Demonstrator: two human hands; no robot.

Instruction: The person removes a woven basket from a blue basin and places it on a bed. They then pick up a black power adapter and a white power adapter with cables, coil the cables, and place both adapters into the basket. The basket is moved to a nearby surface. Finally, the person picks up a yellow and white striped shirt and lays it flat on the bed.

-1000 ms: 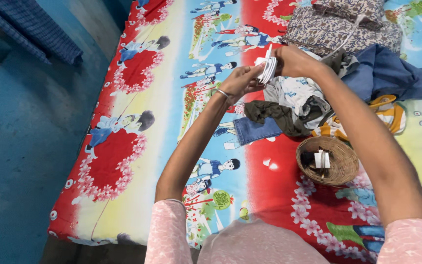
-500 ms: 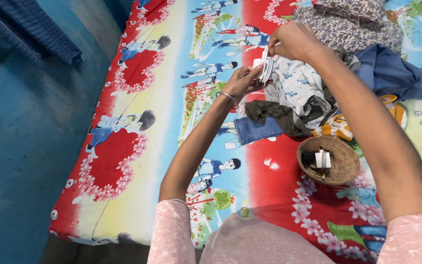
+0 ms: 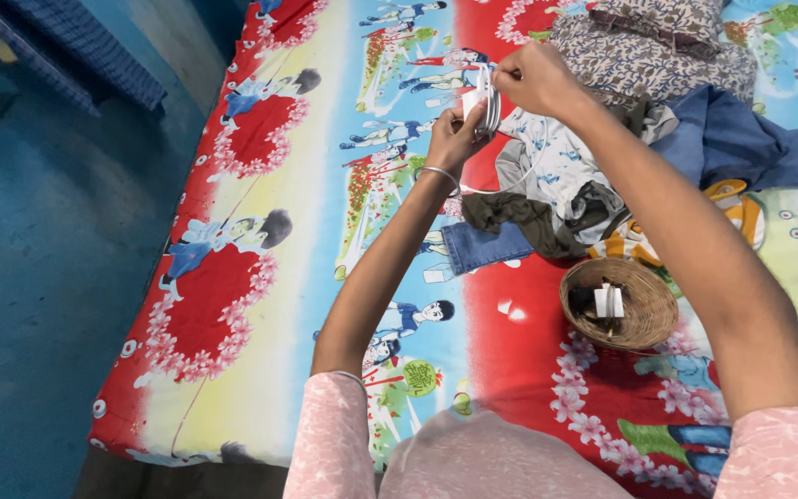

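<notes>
My left hand [image 3: 453,139] grips a coiled bundle of white cable [image 3: 484,103] held up above the bed. Against the top of the coil, my right hand [image 3: 530,79] pinches the same cable; a loose white strand hangs down from it over the clothes. Both arms reach forward from pink sleeves. A thin bangle circles my left wrist.
The bed has a bright cartoon-print sheet [image 3: 260,277]. A heap of clothes [image 3: 602,185] lies at the right, with a patterned fabric [image 3: 648,46] behind it. A small woven basket [image 3: 644,323] holds small white and dark items. Blue floor lies to the left.
Both hands have risen and shifted slightly away from me with the cable coil. The right hand has moved left onto the coil's top, with a loose strand now trailing below.
</notes>
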